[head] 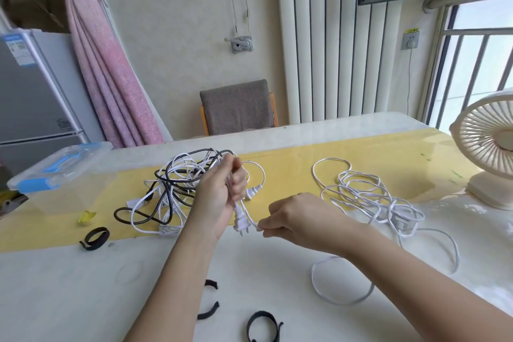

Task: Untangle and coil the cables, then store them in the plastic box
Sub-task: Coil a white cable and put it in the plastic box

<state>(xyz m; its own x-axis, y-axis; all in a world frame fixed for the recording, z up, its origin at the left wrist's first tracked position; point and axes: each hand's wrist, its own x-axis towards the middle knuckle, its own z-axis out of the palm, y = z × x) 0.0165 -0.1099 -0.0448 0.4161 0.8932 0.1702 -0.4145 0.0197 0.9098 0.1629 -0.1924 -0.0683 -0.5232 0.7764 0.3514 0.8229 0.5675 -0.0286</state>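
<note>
White cable (248, 214), two-pin plug (241, 224) at its end: held raised above the table (83, 286), just in front of the tangle. Left hand (222, 194): fingers curled in a fist round the cable, with the plug hanging just below the fist, pins downward. Right hand (294, 219): thumb and fingertips pinching the same cable just right of the plug, the other fingers folded in. Tangle of black and white cables (172, 186): on the yellow runner (291, 172), directly behind the left hand, strands rising into that fist. Second heap, white cable only (369, 197): on the runner to the right, beyond the right hand, with one loop lying near the right forearm. Plastic box (50, 197): clear, at the table's left edge, well apart from both hands, its lid (59, 165) with blue latches resting on top; contents cannot be told through the wall. Black straps (94, 239): several lie loose on the near table. Desk fan (488, 147): far right.
</note>
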